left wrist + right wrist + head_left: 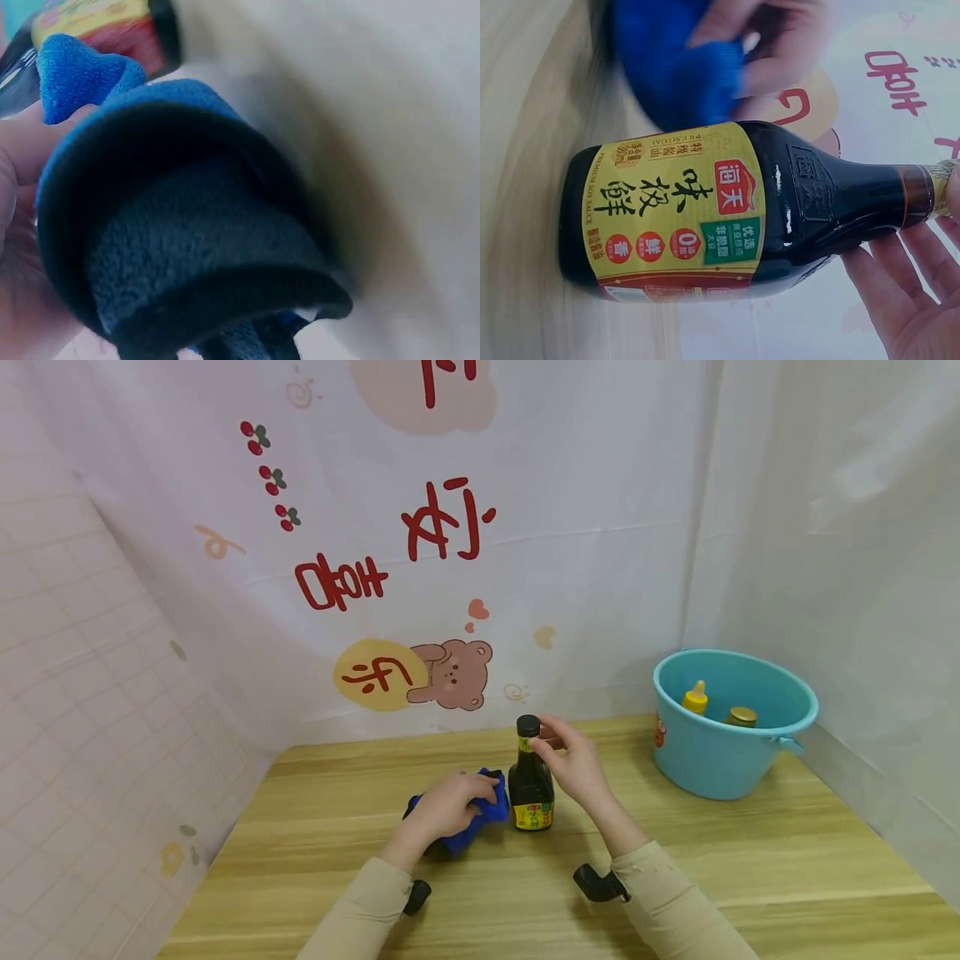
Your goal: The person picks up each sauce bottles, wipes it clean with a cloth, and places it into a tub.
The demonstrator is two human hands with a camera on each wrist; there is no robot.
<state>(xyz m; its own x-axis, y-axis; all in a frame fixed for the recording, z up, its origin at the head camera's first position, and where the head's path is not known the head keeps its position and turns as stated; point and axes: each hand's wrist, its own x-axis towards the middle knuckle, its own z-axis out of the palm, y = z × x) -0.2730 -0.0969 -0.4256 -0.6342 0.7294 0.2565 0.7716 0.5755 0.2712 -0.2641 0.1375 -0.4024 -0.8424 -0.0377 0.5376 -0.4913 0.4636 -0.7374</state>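
A dark soy sauce bottle (531, 781) with a black cap and yellow label stands near the middle of the table. My right hand (576, 762) holds it by the neck, thumb on the near side and fingers behind. In the right wrist view the soy sauce bottle (675, 210) shows its label from close up. Just left of it, my left hand (457, 806) grips a bunched blue cloth (491, 807) with dark edging. The blue cloth (172, 94) fills much of the left wrist view, its dark fold hanging below the fingers.
At the right back of the wooden table (315, 827) stands a light blue bucket (712, 768). Inside it are a yellow-capped bottle (695, 700) and a jar with a gold lid (742, 717). A printed white curtain (600, 568) hangs behind the table.
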